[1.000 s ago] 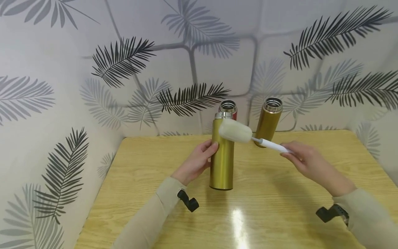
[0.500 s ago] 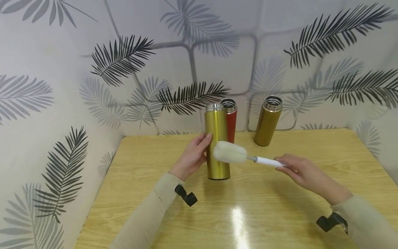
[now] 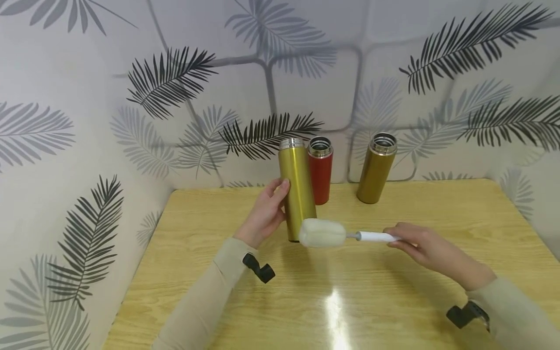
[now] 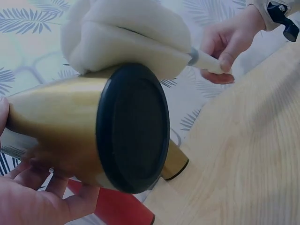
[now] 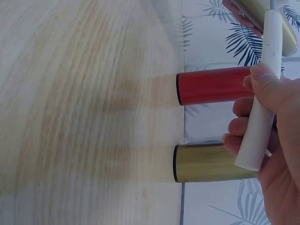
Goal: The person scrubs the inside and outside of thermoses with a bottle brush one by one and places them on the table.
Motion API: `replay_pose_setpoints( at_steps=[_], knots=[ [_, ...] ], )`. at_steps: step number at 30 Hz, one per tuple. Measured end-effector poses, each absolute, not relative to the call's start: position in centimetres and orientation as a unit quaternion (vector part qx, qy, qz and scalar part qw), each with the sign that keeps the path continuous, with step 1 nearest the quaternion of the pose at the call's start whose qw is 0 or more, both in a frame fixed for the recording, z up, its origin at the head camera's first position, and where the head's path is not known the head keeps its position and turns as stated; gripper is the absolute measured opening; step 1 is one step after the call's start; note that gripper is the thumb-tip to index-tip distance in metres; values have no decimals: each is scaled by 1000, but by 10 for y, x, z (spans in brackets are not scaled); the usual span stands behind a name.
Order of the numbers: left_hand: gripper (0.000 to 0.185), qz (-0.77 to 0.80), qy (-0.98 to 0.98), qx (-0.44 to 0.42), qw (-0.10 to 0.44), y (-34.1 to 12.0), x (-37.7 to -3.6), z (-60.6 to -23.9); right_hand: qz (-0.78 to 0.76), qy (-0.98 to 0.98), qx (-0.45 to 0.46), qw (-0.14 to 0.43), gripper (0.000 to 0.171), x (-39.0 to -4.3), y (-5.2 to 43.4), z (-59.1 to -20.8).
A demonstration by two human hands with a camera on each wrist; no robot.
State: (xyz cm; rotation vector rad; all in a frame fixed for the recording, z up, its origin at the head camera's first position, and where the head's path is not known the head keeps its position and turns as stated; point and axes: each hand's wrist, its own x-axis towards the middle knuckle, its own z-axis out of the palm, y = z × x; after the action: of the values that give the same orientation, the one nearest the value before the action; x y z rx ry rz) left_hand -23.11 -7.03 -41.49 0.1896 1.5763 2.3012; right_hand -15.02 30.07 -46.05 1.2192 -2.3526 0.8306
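A wooden table [image 3: 393, 291] is filling the lower part of the head view, set against a wall papered with palm fronds. Every place here is being given relative to the red flask [image 3: 320, 170], which is standing upright at the table's far edge. A darker gold flask [image 3: 376, 167] is standing well to its right, apart from it. Just to its left, a bright gold flask [image 3: 297, 187] is being held clear of the table, its black base [image 4: 133, 126] tilting toward the person; a second ago it was standing nearer to the person, in front of the red flask, so it is being lifted back toward the row. The left hand [image 3: 264, 214] is wrapping its fingers and thumb around this flask's side. In front of the red flask, a bottle brush [image 3: 323, 233] is now lying level and low by the held flask's base, having dropped from beside its mouth. The right hand [image 3: 420, 245] is pinching the brush's white handle [image 5: 260, 89]. Judging from this, the scrubbing looks finished
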Motion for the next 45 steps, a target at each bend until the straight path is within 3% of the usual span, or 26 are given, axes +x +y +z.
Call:
replay_pose_setpoints(
  at_steps=[7,14,20,25,29,31,35,37,43,45],
  knots=[
    [16,819,541,54,185,-65,-226,-423,270,-849,410,194,17,-154,303,-452],
    [38,798,560,78,209,-62,-219,-428,270,-843,400,236,51,-163,302,-448],
    [45,786,564,92,236,-63,-214,-430,265,-848,380,257,56,-168,304,-444],
    [44,782,556,113,258,-64,-212,-432,251,-862,359,256,22,-168,307,-437],
    [45,786,538,132,273,-64,-211,-432,241,-868,346,264,27,-169,308,-429],
    [53,788,531,140,278,-64,-211,-433,243,-867,340,270,28,-170,308,-426],
    [93,786,530,153,281,-61,-210,-433,252,-864,332,282,27,-171,308,-422],
    [104,781,536,154,280,-59,-210,-433,256,-864,329,284,30,-172,307,-421],
    [56,765,566,150,269,-57,-209,-436,268,-868,317,272,39,-171,302,-425],
    [50,759,575,149,266,-57,-208,-437,270,-870,318,264,40,-170,301,-427]
  ],
)
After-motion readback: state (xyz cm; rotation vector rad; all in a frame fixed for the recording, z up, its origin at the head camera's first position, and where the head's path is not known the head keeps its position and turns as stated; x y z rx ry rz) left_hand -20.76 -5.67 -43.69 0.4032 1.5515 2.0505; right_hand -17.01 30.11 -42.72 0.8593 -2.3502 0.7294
